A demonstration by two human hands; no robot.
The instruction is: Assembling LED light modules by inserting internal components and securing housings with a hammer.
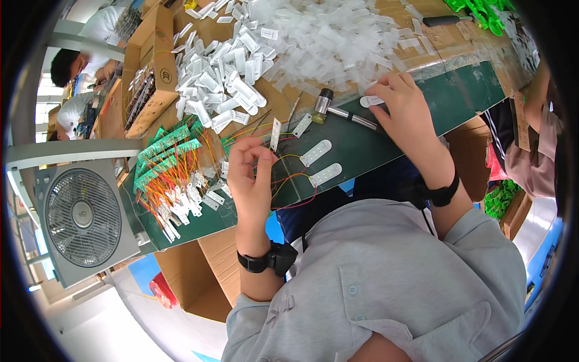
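Observation:
Between the fingertips of my left hand point(252, 175) is a small white LED board point(275, 134), held upright. My right hand point(403, 111) pinches a white plastic housing point(369, 101) at its rounded end. Two white housings with LED boards in them point(316, 152) lie on the green mat between my hands, trailing red and yellow wires. Another loose LED board point(302, 125) rests beyond them. A small hammer point(324, 106) with a metal handle lies close to my right hand.
White housings point(223, 84) are heaped at the far left, beside a pile of clear plastic strips point(332, 42). Green circuit boards wired to LED boards point(169, 160) lie left. A fan point(83, 216) and cardboard box point(158, 72) stand there. Other people point(99, 30) sit nearby.

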